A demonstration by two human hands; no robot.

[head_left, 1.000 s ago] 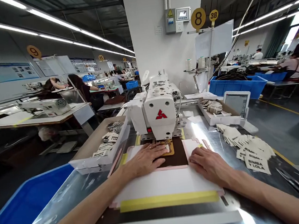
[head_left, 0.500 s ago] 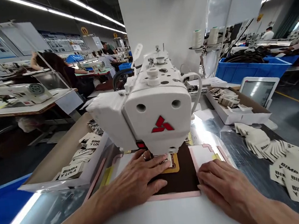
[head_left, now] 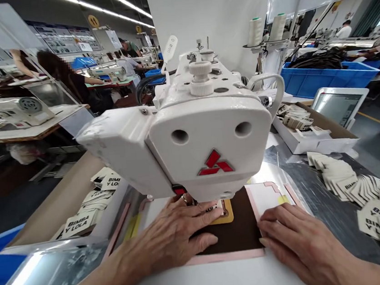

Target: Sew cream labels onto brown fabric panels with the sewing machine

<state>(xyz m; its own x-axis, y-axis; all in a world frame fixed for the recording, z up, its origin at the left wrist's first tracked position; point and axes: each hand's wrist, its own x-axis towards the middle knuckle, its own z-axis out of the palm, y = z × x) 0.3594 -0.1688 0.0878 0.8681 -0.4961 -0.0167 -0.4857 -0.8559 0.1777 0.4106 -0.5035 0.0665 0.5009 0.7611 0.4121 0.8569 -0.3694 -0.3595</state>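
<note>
A white sewing machine with a red three-diamond logo fills the centre. Under its head lies a dark brown piece in a white and pink template. A cream label sits in a tan window on the brown piece. My left hand lies flat on the brown piece, fingertips at the label beneath the machine head, a ring on one finger. My right hand rests flat, fingers stretched out, on the template's right side beside the brown piece. Neither hand grips anything.
A cardboard tray of printed cream labels stands at left. Loose labels are fanned out on the metal tabletop at right, behind them another box and a touch screen. Blue bins and other workers sit in the background.
The view has moved closer and lower, so the machine head looms larger. Both hands stay flat on the template; the left fingertips have slid slightly further under the machine head.
</note>
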